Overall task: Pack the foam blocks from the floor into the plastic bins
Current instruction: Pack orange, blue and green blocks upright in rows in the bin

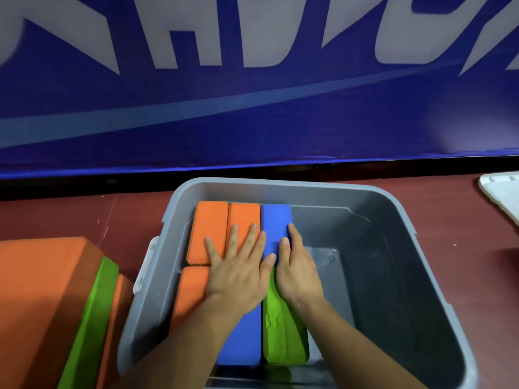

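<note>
A grey plastic bin [393, 209] sits on the floor in front of me. Foam blocks lie flat in its left half: two orange blocks [209, 228] and a blue block [276, 220] in the far row, an orange block [191, 293], a blue block [244, 338] and a green block [283, 332] in the near row. My left hand [238, 273] presses flat on them, fingers spread. My right hand [295, 270] rests along the right edge of the far blue block and the green block, palm against their side.
A stack of orange and green foam blocks [56, 304] lies on the dark red floor left of the bin. A white lid or tray [502, 195] shows at the right edge. A blue banner wall [252, 108] stands just behind the bin. The bin's right half holds nothing.
</note>
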Motion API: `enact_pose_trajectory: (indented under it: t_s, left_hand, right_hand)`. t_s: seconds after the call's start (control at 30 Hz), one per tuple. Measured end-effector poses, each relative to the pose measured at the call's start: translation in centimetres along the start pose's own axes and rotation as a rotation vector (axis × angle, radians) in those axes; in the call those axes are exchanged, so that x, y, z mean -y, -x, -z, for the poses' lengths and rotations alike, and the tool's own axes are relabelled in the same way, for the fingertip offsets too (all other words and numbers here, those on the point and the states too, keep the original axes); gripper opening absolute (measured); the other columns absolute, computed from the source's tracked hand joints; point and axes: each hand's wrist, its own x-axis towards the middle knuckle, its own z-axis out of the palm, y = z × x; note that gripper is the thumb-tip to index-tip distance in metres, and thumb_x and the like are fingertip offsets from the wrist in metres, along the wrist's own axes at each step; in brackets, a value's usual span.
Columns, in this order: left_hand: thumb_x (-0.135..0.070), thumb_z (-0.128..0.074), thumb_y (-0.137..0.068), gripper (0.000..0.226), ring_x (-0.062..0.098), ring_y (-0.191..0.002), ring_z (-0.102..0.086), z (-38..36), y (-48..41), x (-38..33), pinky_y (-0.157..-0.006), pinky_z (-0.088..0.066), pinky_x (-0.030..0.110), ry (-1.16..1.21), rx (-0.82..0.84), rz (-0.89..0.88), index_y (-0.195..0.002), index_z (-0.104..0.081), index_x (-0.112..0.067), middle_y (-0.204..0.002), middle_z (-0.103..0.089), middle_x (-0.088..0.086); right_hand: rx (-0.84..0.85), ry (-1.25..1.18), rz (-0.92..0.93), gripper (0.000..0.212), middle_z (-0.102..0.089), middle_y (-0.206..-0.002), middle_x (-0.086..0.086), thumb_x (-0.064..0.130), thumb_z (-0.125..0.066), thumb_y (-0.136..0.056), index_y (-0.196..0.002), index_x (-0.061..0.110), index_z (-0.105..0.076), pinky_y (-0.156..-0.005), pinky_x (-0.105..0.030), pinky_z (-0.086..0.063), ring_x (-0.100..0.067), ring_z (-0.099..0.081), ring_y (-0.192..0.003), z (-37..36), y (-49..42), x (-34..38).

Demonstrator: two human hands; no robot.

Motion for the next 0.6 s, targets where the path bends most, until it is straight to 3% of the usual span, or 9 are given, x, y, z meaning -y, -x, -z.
enact_pose_trajectory:
  t_s: [0.07,0.13,0.17,0.3,0.43,0.6]
  left_hand:
    - [-0.057,0.017,-0.085,0.086,0.019,-0.157,0.003,0.7,0.0,0.7,-0.12,0.004,0.064,0.08,-0.044,0.03,-0.162,-0.009,-0.029,-0.169,0.0,-0.009]
    - [-0.057,-0.002,-0.096,0.078,0.021,-0.154,-0.02,1.7,0.8,2.1,-0.122,-0.006,0.055,0.13,-0.098,0.041,-0.157,-0.035,-0.022,-0.165,-0.026,-0.001]
    - [-0.06,-0.003,-0.097,0.078,0.021,-0.153,-0.022,1.7,1.2,3.0,-0.122,-0.006,0.051,0.143,-0.134,0.037,-0.156,-0.037,-0.021,-0.164,-0.028,0.001]
    - [-0.075,0.039,-0.068,0.104,0.009,-0.151,0.023,-0.2,3.8,6.1,-0.122,0.016,0.037,0.142,-0.095,0.04,-0.158,0.012,-0.031,-0.165,0.021,-0.008]
    - [-0.077,0.031,-0.075,0.097,0.011,-0.152,0.02,-0.9,4.2,6.5,-0.123,0.014,0.039,0.16,-0.129,0.035,-0.157,0.01,-0.031,-0.168,0.012,-0.006]
    - [-0.079,0.035,-0.069,0.1,0.012,-0.15,0.027,-1.1,3.1,6.6,-0.125,0.008,0.046,0.133,-0.115,0.041,-0.157,0.019,-0.034,-0.164,0.026,-0.007]
  right_hand:
    - [0.025,0.02,-0.003,0.055,-0.036,-0.163,0.009,0.05,-0.021,-0.108,-0.162,0.035,-0.02,-0.116,-0.036,-0.031,-0.017,-0.036,-0.147,0.5,0.3,0.4]
    - [0.019,0.041,-0.008,0.057,-0.034,-0.164,0.009,0.052,-0.02,-0.108,-0.162,0.035,-0.02,-0.117,-0.036,-0.029,-0.016,-0.034,-0.148,1.0,0.8,0.7]
    - [0.02,0.054,-0.015,0.057,-0.032,-0.165,0.008,0.053,-0.02,-0.107,-0.162,0.036,-0.02,-0.117,-0.036,-0.027,-0.016,-0.032,-0.149,1.2,1.1,0.6]
    - [0.089,0.133,-0.031,0.06,-0.01,-0.171,0.001,0.062,-0.019,-0.104,-0.161,0.046,-0.01,-0.12,-0.043,-0.026,-0.02,-0.021,-0.155,0.8,3.3,0.6]
    - [0.095,0.182,-0.029,0.063,0.005,-0.172,0.001,0.066,-0.018,-0.101,-0.16,0.048,-0.007,-0.119,-0.047,-0.029,-0.028,-0.027,-0.153,0.0,4.1,1.2]
    - [0.088,0.21,-0.066,0.063,0.003,-0.172,0.001,0.068,-0.019,-0.101,-0.16,0.05,-0.005,-0.117,-0.047,-0.032,-0.03,-0.032,-0.15,-0.2,3.6,1.4]
